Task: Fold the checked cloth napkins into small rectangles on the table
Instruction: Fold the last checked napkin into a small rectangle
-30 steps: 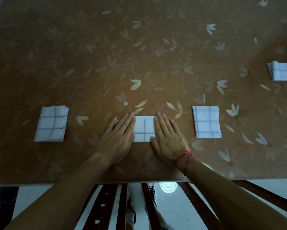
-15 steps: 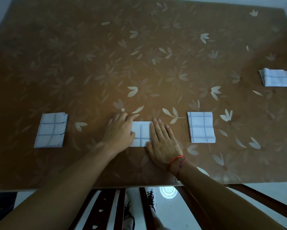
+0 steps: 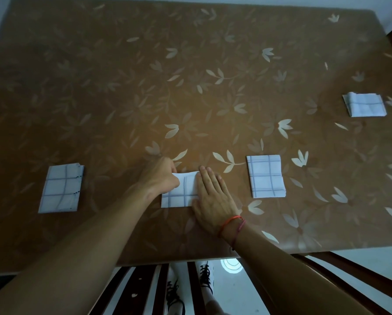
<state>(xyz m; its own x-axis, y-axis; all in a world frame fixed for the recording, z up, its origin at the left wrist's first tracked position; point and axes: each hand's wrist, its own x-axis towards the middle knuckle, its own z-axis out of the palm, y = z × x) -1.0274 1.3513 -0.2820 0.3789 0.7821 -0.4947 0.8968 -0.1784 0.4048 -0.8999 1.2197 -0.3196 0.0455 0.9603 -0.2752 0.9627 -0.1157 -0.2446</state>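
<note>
The fingers (image 3: 170, 166) of the left hand (image 3: 160, 176) were curled onto the napkin (image 3: 183, 192) at its far left corner. They seemed to pinch it, though the tips were hidden behind the knuckles. A second before, that hand had lain flat with straight fingers, pressing the cloth. Now the corner stood a little off the table (image 3: 122, 87).

The right hand (image 3: 213, 196) had not changed: fingers straight and close together, flat on the napkin's right part, pinning it. A red bracelet (image 3: 230, 221) circled that wrist.

The shift from pressing to pinching suggested the last crease was set and another fold was starting — probably the left side carried over toward the right fingers. The pinned side would have to stay put, or the edges would slip out of line.

Outward from the fingers, a second napkin (image 3: 61, 188) lay well to the left of the left hand. A third napkin (image 3: 265, 176) lay near the right fingers on their right, and a fourth napkin (image 3: 364, 108) lay far beyond that — all three already folded small.
</note>
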